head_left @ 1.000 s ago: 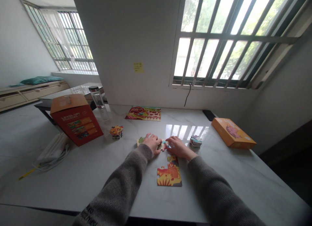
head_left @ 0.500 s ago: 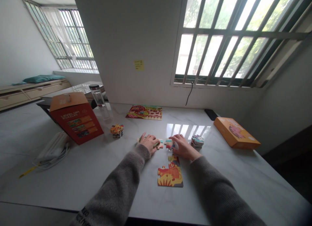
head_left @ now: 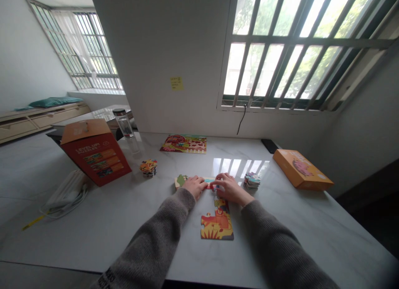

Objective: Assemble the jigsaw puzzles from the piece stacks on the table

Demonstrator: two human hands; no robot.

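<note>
My left hand (head_left: 195, 187) and my right hand (head_left: 230, 188) lie close together on a marble table (head_left: 280, 222), their fingertips over a strip of jigsaw pieces (head_left: 210, 182). The fingers partly hide the pieces, so I cannot tell if either hand grips one. A green-topped jigsaw piece (head_left: 181, 181) sits just left of my left hand. Below my right hand lies a part-built lion jigsaw (head_left: 217, 225). A finished farm jigsaw (head_left: 183, 144) lies farther back.
Two small stacks of puzzle pieces (head_left: 149, 168) (head_left: 252, 180) flank my hands. A red puzzle box (head_left: 96, 153) and a glass bottle (head_left: 124, 124) stand back left, with an orange box (head_left: 301, 170) at right and a white bag (head_left: 64, 195) by the left edge.
My hands have drawn closer, and their fingertips now nearly meet over the pieces. My left hand has shifted right, uncovering more of the green-topped piece. The view has tilted slightly.
</note>
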